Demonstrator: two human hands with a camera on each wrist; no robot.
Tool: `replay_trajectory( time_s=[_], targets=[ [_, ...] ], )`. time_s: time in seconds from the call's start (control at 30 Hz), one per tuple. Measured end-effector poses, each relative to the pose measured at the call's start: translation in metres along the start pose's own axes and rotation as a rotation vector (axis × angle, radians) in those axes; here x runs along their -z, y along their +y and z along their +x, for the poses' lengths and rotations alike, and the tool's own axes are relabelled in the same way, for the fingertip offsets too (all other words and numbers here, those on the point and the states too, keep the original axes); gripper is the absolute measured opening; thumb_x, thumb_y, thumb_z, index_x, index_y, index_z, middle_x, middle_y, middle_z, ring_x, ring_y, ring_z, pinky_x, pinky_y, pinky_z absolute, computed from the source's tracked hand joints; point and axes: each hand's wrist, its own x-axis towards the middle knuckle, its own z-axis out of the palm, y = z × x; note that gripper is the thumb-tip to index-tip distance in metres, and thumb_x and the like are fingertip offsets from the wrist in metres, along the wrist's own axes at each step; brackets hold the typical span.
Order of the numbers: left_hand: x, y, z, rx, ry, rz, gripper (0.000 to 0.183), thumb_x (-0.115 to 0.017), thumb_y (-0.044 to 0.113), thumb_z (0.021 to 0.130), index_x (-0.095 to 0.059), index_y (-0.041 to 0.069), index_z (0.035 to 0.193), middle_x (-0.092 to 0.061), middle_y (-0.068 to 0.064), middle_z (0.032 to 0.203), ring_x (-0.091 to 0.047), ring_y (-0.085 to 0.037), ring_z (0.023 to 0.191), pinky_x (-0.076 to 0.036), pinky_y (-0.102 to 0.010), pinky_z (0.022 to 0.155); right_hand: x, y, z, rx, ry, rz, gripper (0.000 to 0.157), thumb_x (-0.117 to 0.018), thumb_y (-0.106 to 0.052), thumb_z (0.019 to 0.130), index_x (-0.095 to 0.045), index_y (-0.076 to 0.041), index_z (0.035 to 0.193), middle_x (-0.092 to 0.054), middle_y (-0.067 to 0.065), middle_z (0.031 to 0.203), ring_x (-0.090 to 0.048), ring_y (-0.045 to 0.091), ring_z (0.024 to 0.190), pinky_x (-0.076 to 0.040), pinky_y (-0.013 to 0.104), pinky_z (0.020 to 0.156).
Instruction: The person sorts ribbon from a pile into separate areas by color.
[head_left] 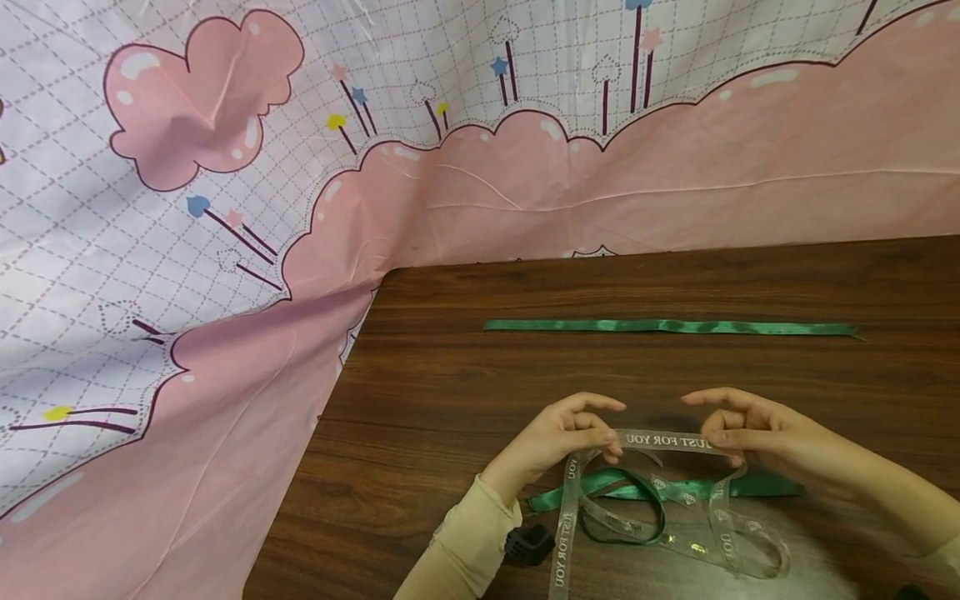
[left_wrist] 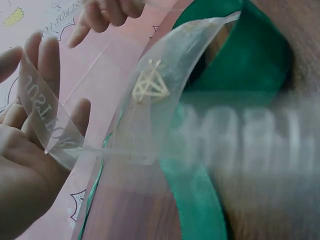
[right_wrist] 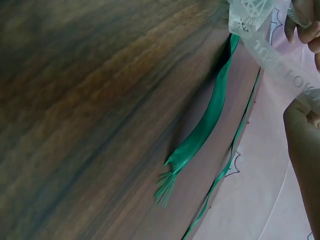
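A sheer ribbon [head_left: 667, 442] with white "JUST FOR YOU" lettering is stretched between the two hands. My left hand [head_left: 566, 437] pinches it at one end of this stretch, and my right hand [head_left: 757, 429] pinches the other. In the left wrist view, the ribbon runs across the fingers of my left hand [left_wrist: 35, 165]. The rest of it hangs and loops on the table, one length trailing toward the near edge. Beneath the loops lies a green satin ribbon [head_left: 772, 485], partly curled into a ring. Its frayed end shows in the right wrist view, below the sheer ribbon [right_wrist: 280, 67].
Another green ribbon [head_left: 667, 326] lies straight across the far part of the dark wooden table [head_left: 420, 358]. A pink and white patterned sheet [head_left: 465, 196] rises along the back and left sides of the table.
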Motion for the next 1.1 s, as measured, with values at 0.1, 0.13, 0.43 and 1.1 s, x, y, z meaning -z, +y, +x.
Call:
replay_trajectory(
  time_s=[0.1,0.13,0.43,1.1],
  targets=[
    [0.003,0.001,-0.002,0.002,0.0,-0.019,0.038,-0.053,0.014,0.087,-0.044,0.012,0.124,-0.062,-0.017,0.086,-0.062,-0.012,0.074,-0.05,-0.039,0.08,0.001,-0.001,-0.003,-0.015,-0.013,-0.025,0.044,-0.021,0.005,0.093,-0.016,-0.003,0.136,-0.054,0.005,0.095,-0.04,0.024,0.07,-0.039,0.037,0.062],
    [0.004,0.001,-0.002,0.006,0.001,-0.026,0.038,-0.054,0.014,0.086,-0.044,0.012,0.124,-0.063,-0.009,0.083,-0.062,-0.012,0.073,-0.05,-0.038,0.079,0.002,-0.001,-0.004,-0.011,-0.017,-0.03,0.044,-0.022,0.006,0.093,-0.016,-0.002,0.136,-0.055,0.006,0.096,-0.043,0.023,0.072,-0.04,0.037,0.062],
    [0.009,0.004,-0.005,-0.006,0.002,-0.036,0.039,-0.054,0.013,0.087,-0.044,0.01,0.124,-0.064,0.006,0.077,-0.061,-0.01,0.069,-0.05,-0.035,0.078,0.014,-0.003,-0.014,0.139,-0.047,0.006,0.046,-0.015,0.013,0.09,-0.006,0.009,0.134,-0.053,0.008,0.101,-0.039,0.023,0.075,-0.032,0.039,0.06],
    [0.029,0.006,-0.012,0.006,0.042,0.016,0.045,-0.057,0.016,0.085,-0.042,0.007,0.126,-0.064,0.005,0.082,-0.063,-0.012,0.072,-0.046,-0.035,0.086,0.035,-0.006,-0.044,0.177,0.1,-0.162,0.047,-0.01,0.013,0.09,-0.007,0.008,0.136,-0.048,0.004,0.094,-0.037,0.021,0.072,-0.029,0.037,0.061]
  ],
)
